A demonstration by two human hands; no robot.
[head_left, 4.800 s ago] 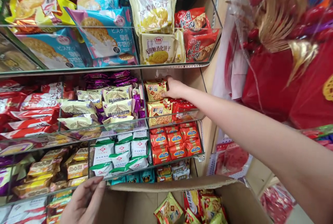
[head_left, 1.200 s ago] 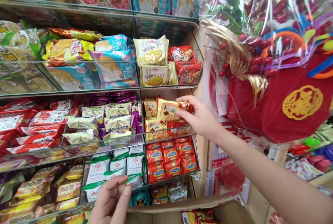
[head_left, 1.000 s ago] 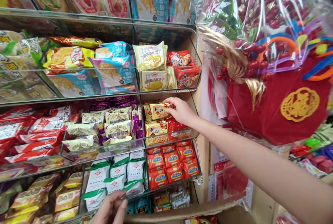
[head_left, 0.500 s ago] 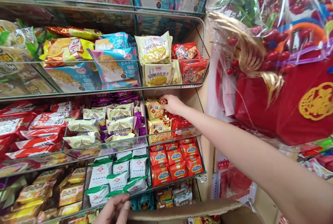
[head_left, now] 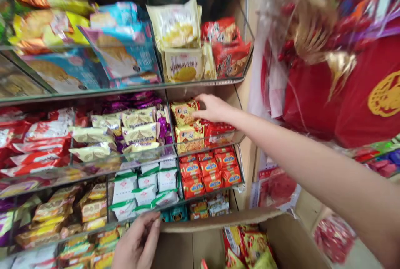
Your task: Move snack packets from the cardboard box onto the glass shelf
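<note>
Reaching into the mid-frame shelf bin [head_left: 218,142], the right hand [head_left: 214,108] rests loosely curled against a light, crinkly, crushable yellow biscuit packet [head_left: 184,113], best pinched at its edge, while the left hand [head_left: 139,244], fingers bent, grips the cardboard box [head_left: 218,219] rim at bottom centre

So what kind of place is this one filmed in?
Likely a small snack shop: tiered clear-fronted shelves packed with wrapped biscuit packets, a brown cardboard stock box below, red wrapped gift baskets alongside.
</note>
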